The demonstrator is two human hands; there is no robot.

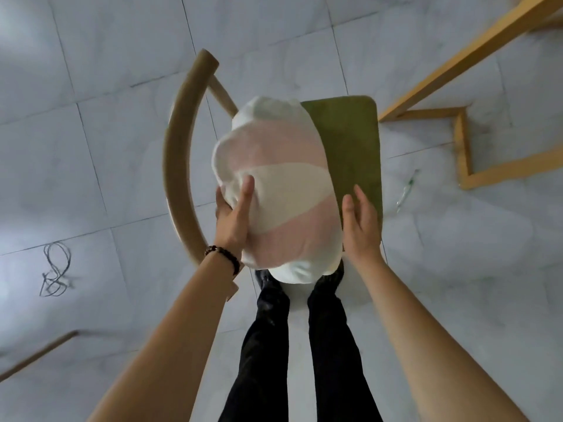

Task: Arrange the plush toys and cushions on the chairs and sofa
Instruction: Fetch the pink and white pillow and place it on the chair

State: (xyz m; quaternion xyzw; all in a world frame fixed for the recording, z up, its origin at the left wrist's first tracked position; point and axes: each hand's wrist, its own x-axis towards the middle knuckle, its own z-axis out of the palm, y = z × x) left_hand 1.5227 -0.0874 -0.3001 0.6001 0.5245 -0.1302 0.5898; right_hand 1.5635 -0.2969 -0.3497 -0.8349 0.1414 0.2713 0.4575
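Note:
A white and pink striped cushion [280, 190] is held above a chair with a green seat [353, 147] and a curved wooden backrest [178, 153]. My left hand [234, 214] grips the cushion's left side, thumb on top. My right hand [361, 223] lies flat against the cushion's right side, fingers straight and together. The cushion covers most of the seat's left half. My legs in black trousers stand just in front of the chair.
A yellow wooden frame [463, 141] stands on the floor at the right, close to the chair. A coil of thin wire [56, 269] lies on the pale tiles at the left. Another wooden bar [39, 354] shows at the lower left.

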